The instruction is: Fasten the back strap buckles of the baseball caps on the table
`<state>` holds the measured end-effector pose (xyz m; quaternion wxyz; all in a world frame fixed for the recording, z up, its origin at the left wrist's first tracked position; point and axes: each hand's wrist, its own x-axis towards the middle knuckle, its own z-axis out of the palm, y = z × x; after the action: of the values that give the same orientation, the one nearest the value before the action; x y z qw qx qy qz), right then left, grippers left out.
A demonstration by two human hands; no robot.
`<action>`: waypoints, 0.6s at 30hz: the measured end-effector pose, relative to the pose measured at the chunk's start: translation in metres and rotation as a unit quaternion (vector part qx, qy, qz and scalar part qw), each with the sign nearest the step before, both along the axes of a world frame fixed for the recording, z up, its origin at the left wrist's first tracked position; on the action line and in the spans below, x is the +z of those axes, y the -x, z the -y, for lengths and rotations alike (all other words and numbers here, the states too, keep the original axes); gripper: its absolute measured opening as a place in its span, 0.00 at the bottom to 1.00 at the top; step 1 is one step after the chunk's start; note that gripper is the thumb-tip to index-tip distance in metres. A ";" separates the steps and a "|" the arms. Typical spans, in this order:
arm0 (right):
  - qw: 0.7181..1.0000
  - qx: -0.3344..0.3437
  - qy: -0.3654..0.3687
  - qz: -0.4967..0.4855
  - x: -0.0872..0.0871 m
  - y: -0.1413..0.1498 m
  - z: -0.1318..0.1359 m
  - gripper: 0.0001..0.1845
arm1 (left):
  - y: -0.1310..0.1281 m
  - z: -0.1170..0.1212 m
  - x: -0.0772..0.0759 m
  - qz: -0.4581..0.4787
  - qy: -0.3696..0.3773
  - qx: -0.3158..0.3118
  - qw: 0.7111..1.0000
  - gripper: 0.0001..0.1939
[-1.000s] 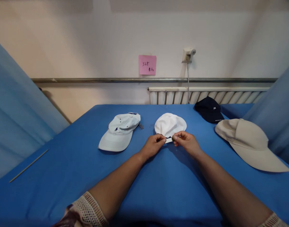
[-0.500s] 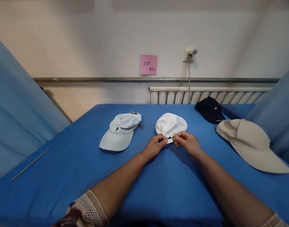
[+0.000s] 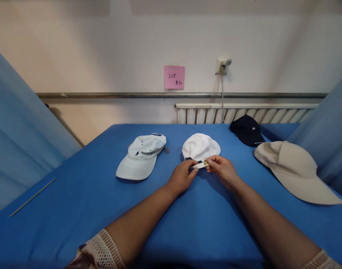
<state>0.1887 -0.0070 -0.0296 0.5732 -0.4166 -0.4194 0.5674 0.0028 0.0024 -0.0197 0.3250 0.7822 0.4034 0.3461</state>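
White cap at the closure. The white cap [image 3: 200,145] lies on the blue-covered surface [image 3: 103,186], right of centre and towards the far edge, with its rear opening facing the wearer of the camera. The left hand [image 3: 182,175] pinches one end of the white strap [image 3: 199,165] between thumb and fingers. The right hand [image 3: 223,170], also closed to a narrow pinch, holds the gold-coloured fastener [image 3: 206,163] at the other end. Compared with the preceding views, the left thumb sits lower and more of the fastener shows; the adjustment appears confined to the closure, the cap itself keeping its place.

To the left, well apart, rests a pale blue cap [image 3: 140,164], its peak towards the near left corner. A thin stick [image 3: 33,197] lies beside the left edge. Near the far right corner is a dark cap [image 3: 245,129]; just nearer, along the right edge, lies a beige cap [image 3: 294,168], its peak pointing to the right.

Beyond the far edge stand a ribbed radiator [image 3: 200,116] and, above it, a metal rail [image 3: 117,95]. The wall [image 3: 103,45] bears a pink note [image 3: 174,77] and a socket [image 3: 220,67] with a hanging cord [image 3: 223,97]. Blue curtains [image 3: 19,142] flank the surface.
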 end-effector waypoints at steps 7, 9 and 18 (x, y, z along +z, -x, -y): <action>0.999 0.033 -0.016 0.028 -0.003 0.004 0.002 0.17 | 0.000 0.000 0.001 -0.036 -0.039 0.015 0.999 0.07; 0.998 0.035 -0.014 0.045 -0.006 0.007 0.003 0.18 | -0.001 0.002 0.001 -0.048 -0.041 0.009 0.998 0.07; 0.999 -0.001 0.010 0.031 -0.003 0.004 0.001 0.20 | 0.000 0.005 0.007 0.006 -0.080 0.079 0.994 0.09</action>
<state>0.1846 -0.0083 -0.0325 0.5562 -0.4401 -0.4310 0.5578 0.0032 -0.0025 -0.0131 0.2357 0.7690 0.4333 0.4066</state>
